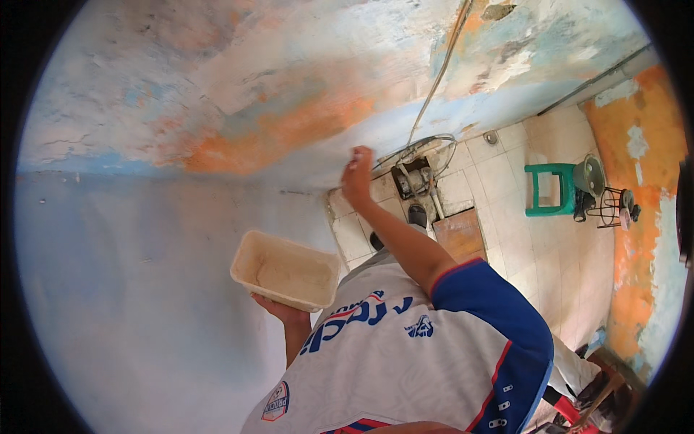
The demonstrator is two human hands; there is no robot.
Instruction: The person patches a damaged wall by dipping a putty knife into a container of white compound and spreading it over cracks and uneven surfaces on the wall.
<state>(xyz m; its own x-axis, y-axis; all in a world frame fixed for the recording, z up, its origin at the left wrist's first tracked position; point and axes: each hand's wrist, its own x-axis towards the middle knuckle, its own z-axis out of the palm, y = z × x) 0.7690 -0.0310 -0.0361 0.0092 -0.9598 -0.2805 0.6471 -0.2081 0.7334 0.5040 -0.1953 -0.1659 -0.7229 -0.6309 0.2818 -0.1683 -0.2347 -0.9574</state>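
My left hand [278,309] supports a cream, rectangular plastic tub [285,271] from below, its fingers mostly hidden under the near side. Inside, the tub looks dusty or stained, with no clear contents. My right hand [357,177] is raised close to the wall [303,126], which is patched in white, orange and pale blue. Its fingers are curled together, and a small pale bit shows at them. What they hold, if anything, is too small to name.
Below my right arm, a floor opening [412,179] holds a pump-like device with pipes and a looped hose. A brown board [461,235] lies beside it. Farther right stand a green plastic stool [567,189], a grey bucket [593,176] and a wire stand [611,208]. A cable [439,79] runs down the wall.
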